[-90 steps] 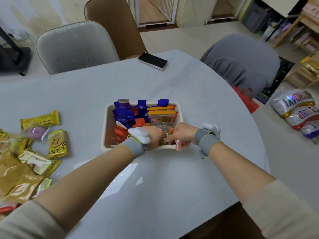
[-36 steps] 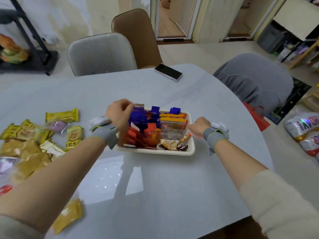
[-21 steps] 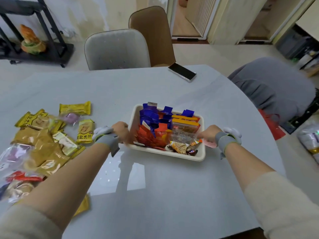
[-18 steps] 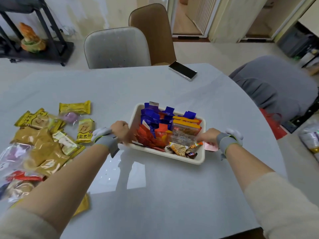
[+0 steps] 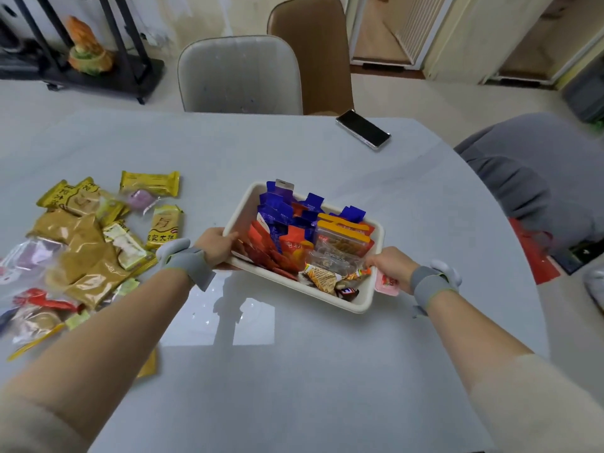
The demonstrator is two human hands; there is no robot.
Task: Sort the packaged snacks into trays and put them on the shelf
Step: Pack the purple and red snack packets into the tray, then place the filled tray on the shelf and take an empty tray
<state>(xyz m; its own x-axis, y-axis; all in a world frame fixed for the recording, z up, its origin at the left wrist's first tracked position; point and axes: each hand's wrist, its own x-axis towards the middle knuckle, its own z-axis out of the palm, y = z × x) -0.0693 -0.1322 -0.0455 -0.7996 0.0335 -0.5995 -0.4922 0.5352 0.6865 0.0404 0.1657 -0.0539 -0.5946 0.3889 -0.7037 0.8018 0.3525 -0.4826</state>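
Note:
A cream tray (image 5: 359, 306) sits mid-table, packed with blue, red and orange snack packets (image 5: 287, 230) plus a few small wrapped candies near its front corner. My left hand (image 5: 217, 246) grips the tray's left rim, thumb over the edge. My right hand (image 5: 390, 267) holds the right rim and also pinches a small pink packet (image 5: 386, 283) against it. A heap of loose yellow and gold snack packets (image 5: 88, 243) lies on the table to the left. A black shelf (image 5: 98, 70) stands on the floor at the far left.
A black phone (image 5: 363, 128) lies at the table's far edge. A grey chair (image 5: 240, 75) and a brown chair (image 5: 315, 50) stand behind the table. A grey padded seat (image 5: 536, 178) is to the right, with a red bag (image 5: 532, 253) beside it.
My hands went from inside the tray to its left and right rims. The view has swung left, bringing the black shelf into sight. The tray sits slightly turned.

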